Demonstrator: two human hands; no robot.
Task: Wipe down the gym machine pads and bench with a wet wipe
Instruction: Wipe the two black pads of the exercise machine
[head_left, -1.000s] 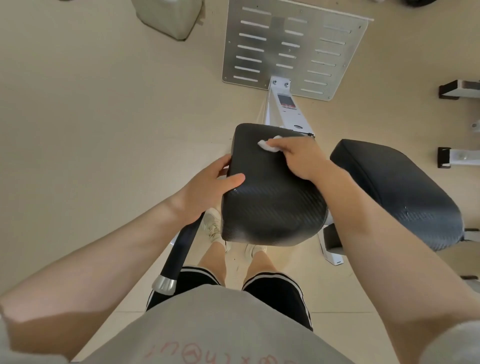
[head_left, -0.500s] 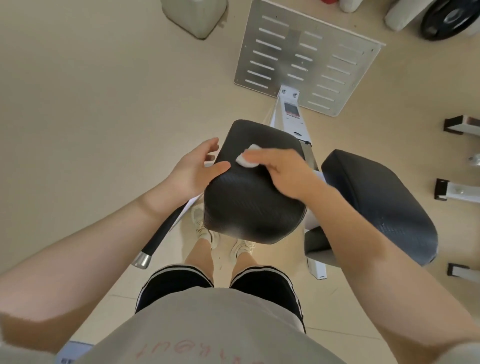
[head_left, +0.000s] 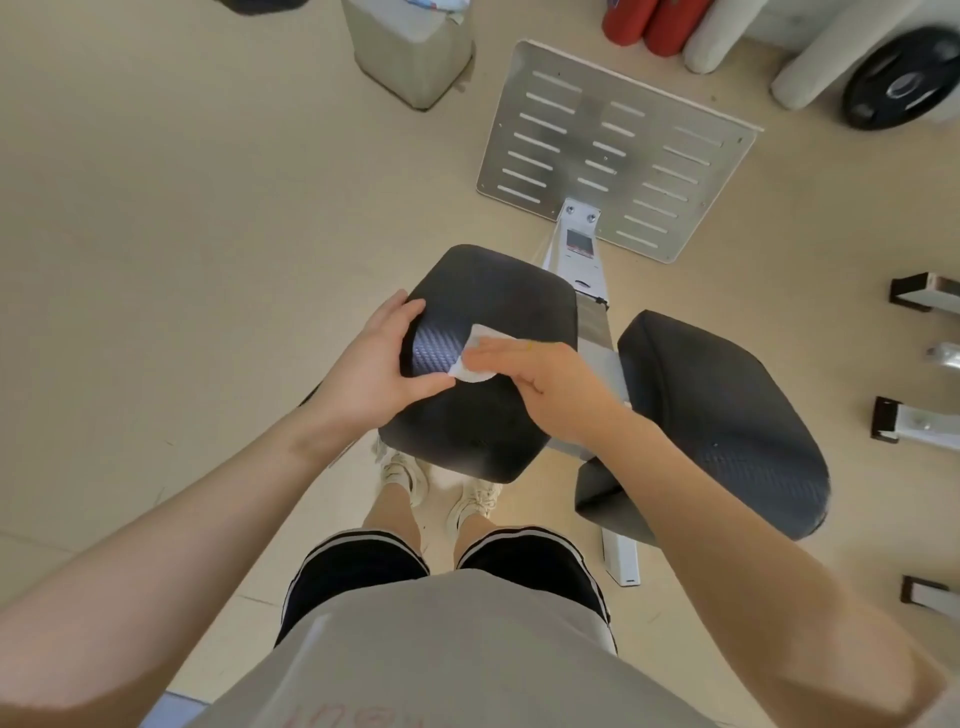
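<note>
The black woven-texture machine pad carries a white wet wipe. Behind it a slotted silver metal footplate lies on the beige floor

Bright, even light — edges warped (wide-angle)

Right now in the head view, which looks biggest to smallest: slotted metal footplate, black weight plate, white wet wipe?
1. Slotted metal footplate
2. Black weight plate, though cut off at the frame edge
3. White wet wipe, partly under the right hand
</note>
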